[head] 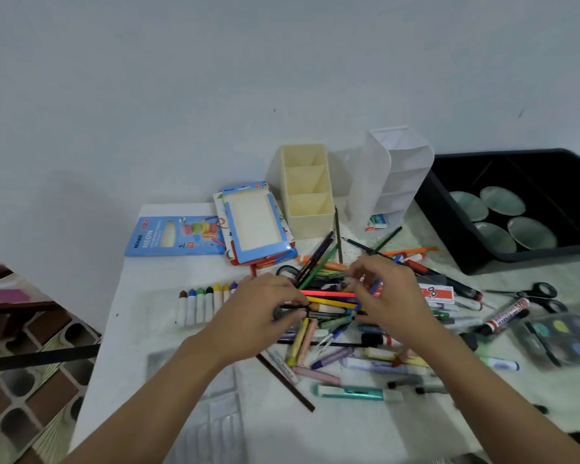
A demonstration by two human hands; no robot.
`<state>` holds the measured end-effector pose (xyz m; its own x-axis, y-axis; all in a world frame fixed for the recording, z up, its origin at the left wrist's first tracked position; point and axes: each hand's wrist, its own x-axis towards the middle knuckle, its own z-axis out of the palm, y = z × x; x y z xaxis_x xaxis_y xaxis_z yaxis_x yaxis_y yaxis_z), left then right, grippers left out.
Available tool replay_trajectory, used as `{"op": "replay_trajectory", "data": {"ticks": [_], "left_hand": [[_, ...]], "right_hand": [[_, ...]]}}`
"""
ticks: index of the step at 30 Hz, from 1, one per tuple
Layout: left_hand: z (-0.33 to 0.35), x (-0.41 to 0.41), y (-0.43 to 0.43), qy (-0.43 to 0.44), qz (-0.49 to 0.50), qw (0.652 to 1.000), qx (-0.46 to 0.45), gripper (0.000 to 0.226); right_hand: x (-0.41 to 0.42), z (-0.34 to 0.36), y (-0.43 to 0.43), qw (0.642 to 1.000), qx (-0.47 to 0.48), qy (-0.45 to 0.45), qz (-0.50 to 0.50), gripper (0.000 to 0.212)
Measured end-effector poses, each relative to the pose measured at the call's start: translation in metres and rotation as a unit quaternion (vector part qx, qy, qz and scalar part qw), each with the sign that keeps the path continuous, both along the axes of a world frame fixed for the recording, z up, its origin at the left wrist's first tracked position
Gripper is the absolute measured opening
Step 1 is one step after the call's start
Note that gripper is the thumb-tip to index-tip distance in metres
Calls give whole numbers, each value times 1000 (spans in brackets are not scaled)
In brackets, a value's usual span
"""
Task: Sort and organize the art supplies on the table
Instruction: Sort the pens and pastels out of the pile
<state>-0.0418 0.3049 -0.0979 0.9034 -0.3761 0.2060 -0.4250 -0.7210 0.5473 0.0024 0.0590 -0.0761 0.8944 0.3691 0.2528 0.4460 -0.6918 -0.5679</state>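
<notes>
- The pile [332, 309] of pencils, pens, crayons and markers lies jumbled mid-desk, spreading out to the right.
- The left hand [258, 309] reaches into the pile's left edge with its fingers curled down at a thin dark stick. Blur hides whether it grips it.
- The right hand [392, 296] hovers over the pile's middle, fingers bent toward the left hand. I cannot tell if it holds anything.
- A row of crayons [201, 303] stands lined up just left of the left hand.
- Behind the pile are a cream organizer [307, 195] and a clear organizer [392, 175], side by side.
- Left of these lie an open box [255, 226] and a blue box [175, 236].
- Scissors [536, 294], a red marker [506, 316] and a paint set [563, 339] lie at the right.
- A black bin [456, 236] holding plates sits at the far right of the desk [141, 289].
</notes>
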Motion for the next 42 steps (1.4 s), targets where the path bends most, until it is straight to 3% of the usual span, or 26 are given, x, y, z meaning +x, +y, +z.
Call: {"op": "replay_trajectory", "data": {"ticks": [9, 14, 20, 25, 31, 36, 42], "left_hand": [[-13, 7, -38, -36, 61, 990, 119, 29], [-13, 4, -46, -33, 103, 989, 104, 28], [-12, 4, -53, -32, 117, 989, 86, 24], [-4, 7, -50, -4, 85, 996, 41, 15], [12, 14, -48, 2, 112, 993, -45, 15], [24, 19, -46, 1, 158, 980, -123, 16], [32, 18, -40, -8, 162, 974, -158, 17]], "right_hand": [[13, -20, -40, 988, -96, 35, 118, 16], [18, -25, -52, 985, -80, 16, 154, 30], [24, -19, -63, 986, -68, 62, 142, 54], [31, -15, -76, 986, -59, 87, 126, 61], [41, -14, -82, 983, -119, 70, 120, 34], [42, -17, -76, 980, -150, 61, 115, 31], [32, -22, -60, 978, -200, 37, 54, 41]]}}
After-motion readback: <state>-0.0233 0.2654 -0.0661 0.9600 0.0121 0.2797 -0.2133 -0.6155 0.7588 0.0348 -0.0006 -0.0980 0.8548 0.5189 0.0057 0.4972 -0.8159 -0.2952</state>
